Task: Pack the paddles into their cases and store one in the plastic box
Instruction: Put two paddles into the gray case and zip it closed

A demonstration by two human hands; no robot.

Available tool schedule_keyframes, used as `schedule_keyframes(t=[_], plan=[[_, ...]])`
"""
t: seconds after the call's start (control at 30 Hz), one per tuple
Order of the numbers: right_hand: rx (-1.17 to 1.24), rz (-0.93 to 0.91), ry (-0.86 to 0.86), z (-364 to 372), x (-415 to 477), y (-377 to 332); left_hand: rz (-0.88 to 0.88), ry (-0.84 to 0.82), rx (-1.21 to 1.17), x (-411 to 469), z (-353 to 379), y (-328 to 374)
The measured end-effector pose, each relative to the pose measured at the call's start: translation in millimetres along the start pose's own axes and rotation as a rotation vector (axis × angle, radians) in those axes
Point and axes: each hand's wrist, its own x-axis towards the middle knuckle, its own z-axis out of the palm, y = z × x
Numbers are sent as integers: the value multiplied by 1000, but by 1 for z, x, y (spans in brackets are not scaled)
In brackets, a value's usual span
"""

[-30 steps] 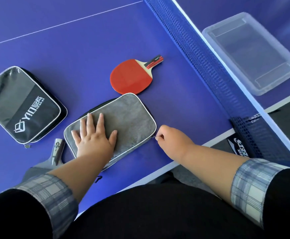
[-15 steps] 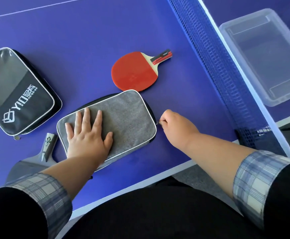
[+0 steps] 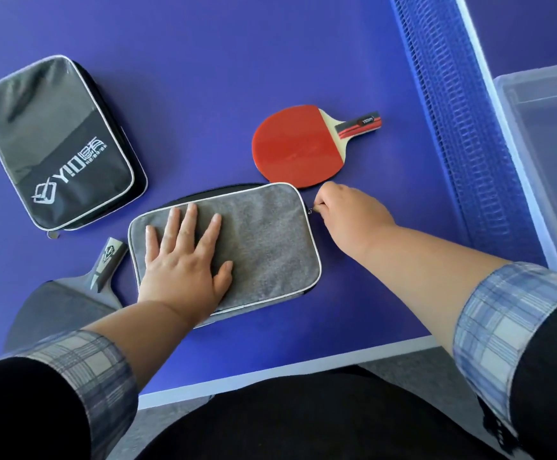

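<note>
Head view shows the left hand (image 3: 184,270) flat on the grey case (image 3: 263,240), fingers straight and spread, palm pressing the cloth to the table (image 3: 224,68); the right hand (image 3: 350,214) has its fingers curled together, pinching the zipper pull (image 3: 311,211) at the case edge, well to the right of the left thumb. Both paddles lie outside their cases, so the step is judged to be running the zip open. Draw the pull low and along the zip line, not upward; hold firm palm pressure so the case cannot slide; slow down at the rounded corner just beyond the right knuckles. The red paddle (image 3: 297,147) lies just past the right fingertips, apart from the case; the dark paddle (image 3: 61,303) lies beside the left little finger, its blade partly covered by the forearm and sleeve; the black case (image 3: 58,141) lies beyond it. The plastic box (image 3: 549,154) sits past the net (image 3: 452,127), far right of the right hand – cut off by the frame edge. The pinching fingertips are hidden behind the hand; the zip teeth, how far they are parted and either case's contents cannot be made out.
</note>
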Motion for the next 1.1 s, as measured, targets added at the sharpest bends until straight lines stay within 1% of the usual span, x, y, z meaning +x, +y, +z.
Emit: schedule_keyframes(t=[0.1,0.23,0.3,0.37,0.43,0.47,0.53,0.6,0.67,0.73,0.83,0.87,0.9,0.97,1.0,1.03,1.07,1.1], plan=[[43,8,41,-1,15,-5,4,-2,-11,0,3,-1],[175,80,44,-1,29,-18,6,-30,-56,0,-3,0],[286,116,40,0,30,-21,-47,-49,-122,1,-10,4],[397,149,47,3,27,-22,-87,-17,-242,11,-23,13],[491,177,56,5,26,-24,-1,13,-315,38,-38,31],[540,191,63,7,26,-25,56,-34,-340,57,-45,42],[626,227,81,11,25,-28,118,-200,-363,99,-57,69],[742,285,96,16,23,-28,115,-334,-338,133,-66,91],[841,358,92,21,20,-27,105,-429,-282,153,-70,102],[901,387,60,23,17,-28,133,-496,-198,160,-73,106],[1060,435,53,22,12,-31,204,-517,-71,163,-79,110],[1077,444,68,21,9,-33,222,-527,-29,163,-81,112],[1039,456,104,21,5,-37,225,-533,-2,164,-83,114],[818,432,278,20,-8,-50,198,-525,-4,167,-87,115],[679,356,371,20,-15,-61,186,-524,-5,169,-90,115],[557,268,404,23,-22,-73,170,-529,-12,169,-92,115],[455,209,364,28,-26,-85,150,-532,-33,169,-93,113],[368,194,272,35,-30,-93,129,-534,-57,169,-93,110]])
